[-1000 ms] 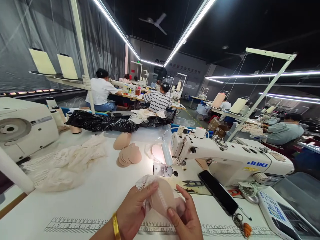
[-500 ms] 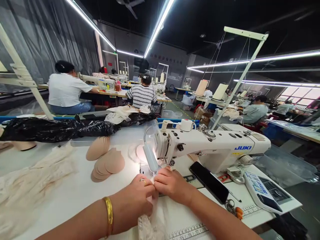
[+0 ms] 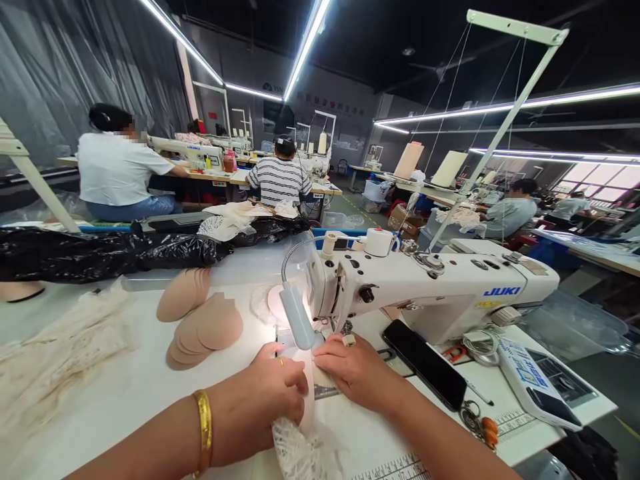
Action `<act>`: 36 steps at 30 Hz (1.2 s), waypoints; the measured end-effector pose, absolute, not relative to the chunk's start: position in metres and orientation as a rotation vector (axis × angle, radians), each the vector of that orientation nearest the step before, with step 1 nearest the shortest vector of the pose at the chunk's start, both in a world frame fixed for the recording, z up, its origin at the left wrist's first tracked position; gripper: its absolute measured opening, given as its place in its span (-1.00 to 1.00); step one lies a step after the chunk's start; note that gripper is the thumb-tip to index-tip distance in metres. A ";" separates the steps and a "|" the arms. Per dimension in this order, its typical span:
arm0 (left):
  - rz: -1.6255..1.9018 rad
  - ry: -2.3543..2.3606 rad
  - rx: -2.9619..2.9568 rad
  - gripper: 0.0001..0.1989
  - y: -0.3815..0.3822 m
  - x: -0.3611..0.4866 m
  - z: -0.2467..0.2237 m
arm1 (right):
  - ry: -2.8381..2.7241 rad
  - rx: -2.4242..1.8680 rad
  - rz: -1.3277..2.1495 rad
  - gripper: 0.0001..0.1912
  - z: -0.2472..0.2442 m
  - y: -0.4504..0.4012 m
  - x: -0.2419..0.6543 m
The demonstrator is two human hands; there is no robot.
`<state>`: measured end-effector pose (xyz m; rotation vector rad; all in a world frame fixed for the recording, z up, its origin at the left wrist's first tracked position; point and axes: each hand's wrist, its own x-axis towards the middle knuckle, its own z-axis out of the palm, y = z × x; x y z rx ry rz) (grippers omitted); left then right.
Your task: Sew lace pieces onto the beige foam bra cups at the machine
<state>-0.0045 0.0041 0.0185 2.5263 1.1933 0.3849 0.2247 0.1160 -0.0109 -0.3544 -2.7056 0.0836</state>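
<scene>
A white sewing machine (image 3: 430,280) stands in front of me, its lamp (image 3: 296,317) lighting the needle area. A pale fabric piece (image 3: 307,413) runs from the needle area toward me, with white lace (image 3: 300,450) bunched at its near end. My left hand (image 3: 267,400), with a gold bangle and ring, is closed with curled fingers on the left side of the piece. My right hand (image 3: 357,373) pinches its right edge close to the presser foot, fingertips together. The lamp head and my fingers hide the needle and part of the fabric.
Beige oval pads (image 3: 205,333) lie stacked to the left, beside spread cream lace (image 3: 65,347). A phone (image 3: 425,363), a keyring (image 3: 477,423) and a control panel (image 3: 543,380) lie to the right. Black plastic (image 3: 100,257) edges the table's back. Co-workers sit beyond.
My hands have moved slightly apart, showing more of the pale fabric between them. The right hand's fingers lie flatter. The view has shifted a little.
</scene>
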 end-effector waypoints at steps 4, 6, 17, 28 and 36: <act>0.464 1.205 2.513 -0.85 0.009 -0.005 0.015 | -2.717 -0.379 0.078 -0.68 -0.013 0.117 0.225; 0.457 1.207 2.499 -0.85 0.010 -0.005 0.020 | -2.715 -0.401 0.092 -0.69 -0.014 0.117 0.225; 0.471 1.209 2.559 -0.75 0.012 -0.005 0.020 | -2.706 -0.465 0.131 -0.69 -0.017 0.117 0.224; 0.488 1.193 2.624 -0.69 0.014 -0.007 0.013 | -2.716 -0.472 0.120 -0.66 -0.015 0.115 0.225; 0.445 1.243 2.594 -0.68 0.024 -0.012 0.014 | -2.704 -0.469 0.104 -0.63 -0.016 0.116 0.226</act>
